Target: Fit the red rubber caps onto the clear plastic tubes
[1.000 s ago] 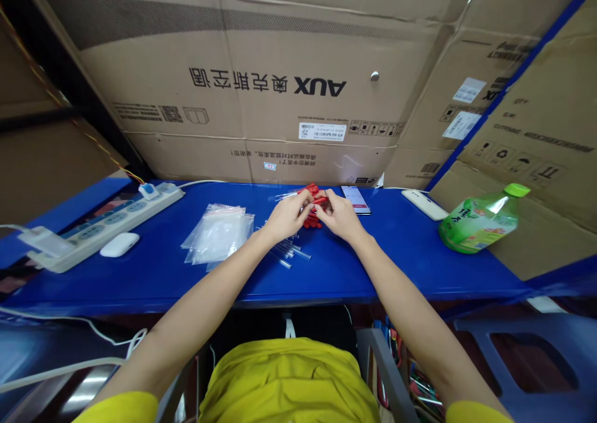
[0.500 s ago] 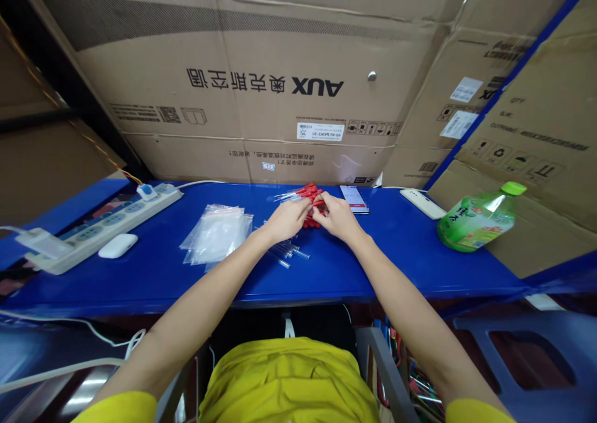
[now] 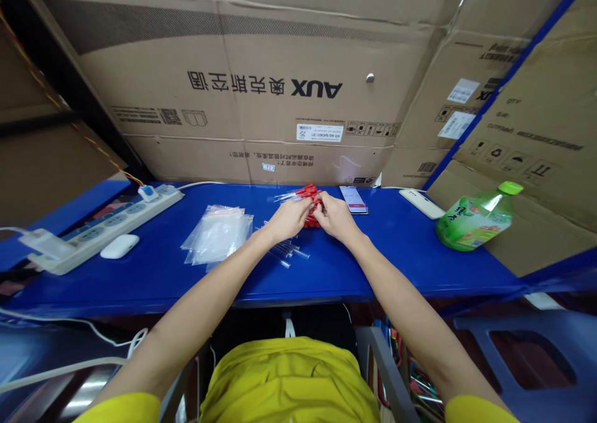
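Observation:
My left hand (image 3: 290, 218) and my right hand (image 3: 336, 215) meet over the table, fingertips pinched together. Between them is a red-handled screwdriver (image 3: 317, 204), mostly covered by the fingers. Behind the hands lies a pile of small screwdrivers (image 3: 305, 191) with red handles and thin shafts pointing left. More red handles (image 3: 311, 222) show below the fingertips. Several clear plastic tubes (image 3: 285, 249) lie loose just in front of my left hand. A stack of clear zip bags (image 3: 219, 233) rests left of my left forearm.
The blue table (image 3: 396, 261) backs onto a large cardboard sheet (image 3: 261, 50). Behind my right hand lies a phone (image 3: 354, 199). Farther right are a white power bank (image 3: 422, 203) and a green bottle (image 3: 476, 221). A power strip (image 3: 116, 224) and white earbud case (image 3: 120, 246) sit left.
Both hands have drawn slightly closer together. The red handle that showed between the right fingers is now more hidden. The camera view shifted a little.

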`<state>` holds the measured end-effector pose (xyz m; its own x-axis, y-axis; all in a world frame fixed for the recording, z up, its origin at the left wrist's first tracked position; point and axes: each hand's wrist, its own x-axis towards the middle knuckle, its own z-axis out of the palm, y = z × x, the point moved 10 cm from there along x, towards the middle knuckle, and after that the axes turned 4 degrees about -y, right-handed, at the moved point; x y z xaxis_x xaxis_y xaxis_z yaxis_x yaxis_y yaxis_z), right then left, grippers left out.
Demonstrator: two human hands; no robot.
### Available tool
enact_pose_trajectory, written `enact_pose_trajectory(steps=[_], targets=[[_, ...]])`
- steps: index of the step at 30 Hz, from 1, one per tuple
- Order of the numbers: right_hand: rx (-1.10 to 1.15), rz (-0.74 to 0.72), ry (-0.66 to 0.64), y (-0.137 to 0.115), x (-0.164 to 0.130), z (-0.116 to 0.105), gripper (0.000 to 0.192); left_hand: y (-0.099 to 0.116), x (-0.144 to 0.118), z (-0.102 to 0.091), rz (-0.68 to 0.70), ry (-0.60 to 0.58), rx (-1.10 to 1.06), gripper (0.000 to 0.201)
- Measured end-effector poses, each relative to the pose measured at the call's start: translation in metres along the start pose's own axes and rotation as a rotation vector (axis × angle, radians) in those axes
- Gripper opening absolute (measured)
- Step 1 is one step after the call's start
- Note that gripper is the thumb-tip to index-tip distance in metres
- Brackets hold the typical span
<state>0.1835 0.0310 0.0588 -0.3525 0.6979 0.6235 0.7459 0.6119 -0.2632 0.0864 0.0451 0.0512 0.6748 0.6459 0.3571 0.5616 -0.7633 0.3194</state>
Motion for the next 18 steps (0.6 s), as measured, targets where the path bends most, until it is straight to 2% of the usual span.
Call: enact_pose_trajectory(steps=[3,6,10,14,16,18], targets=[[0.019,0.002,0.001,0.001,0.000,0.000,0.010,0.000,0.001,-0.001,0.008,0.012,-0.060,0.026],[0.101,0.023,-0.024,0.002,0.001,0.001,0.010,-0.003,0.002,0.000,0.007,0.034,-0.218,0.028],[0.329,0.095,-0.076,0.008,0.002,0.003,0.015,-0.016,0.002,0.010,-0.116,0.030,-0.684,0.032],[0.476,0.282,-0.040,0.025,-0.003,0.004,0.024,-0.023,-0.003,0.025,-0.322,0.010,-1.237,0.031],[0.545,0.321,-0.051,0.024,-0.005,0.008,0.020,-0.020,-0.003,0.024,-0.339,0.035,-1.380,0.031],[0.597,0.318,-0.080,0.016,-0.004,0.014,0.018,-0.018,-0.003,0.020,-0.333,0.072,-1.434,0.033]])
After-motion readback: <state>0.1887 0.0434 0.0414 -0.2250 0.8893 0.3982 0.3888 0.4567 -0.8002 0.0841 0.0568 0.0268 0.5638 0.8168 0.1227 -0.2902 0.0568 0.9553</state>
